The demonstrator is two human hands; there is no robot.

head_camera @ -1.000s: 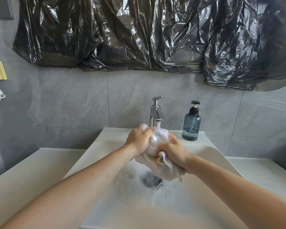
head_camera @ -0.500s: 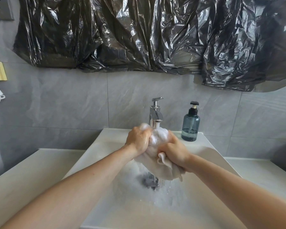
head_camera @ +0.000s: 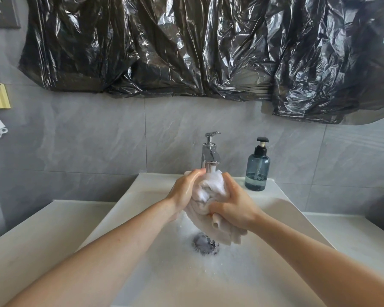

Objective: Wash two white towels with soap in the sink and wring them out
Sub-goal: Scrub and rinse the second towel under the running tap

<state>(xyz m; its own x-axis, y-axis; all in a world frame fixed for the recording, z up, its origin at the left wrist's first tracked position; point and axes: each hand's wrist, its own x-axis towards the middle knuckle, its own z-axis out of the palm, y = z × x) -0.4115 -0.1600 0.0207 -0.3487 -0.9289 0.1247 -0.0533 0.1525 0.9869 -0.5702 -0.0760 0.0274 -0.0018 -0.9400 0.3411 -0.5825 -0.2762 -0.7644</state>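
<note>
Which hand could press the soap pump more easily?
Probably the right hand. The soap bottle stands on the sink rim just behind it, right of the tap. The left hand would have to cross over. Both hands grip the towel.

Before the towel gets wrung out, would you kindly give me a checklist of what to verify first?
1. Left hand has a grip on the towel: ok.
2. Right hand has a grip on it: ok.
3. Towel held over the sink above the drain: ok.
4. Suds rinsed from towel: not ok, foam shows.
5. Faucet running: cannot tell.
6. Second towel in view: not ok, only one bundle is distinguishable.
</note>
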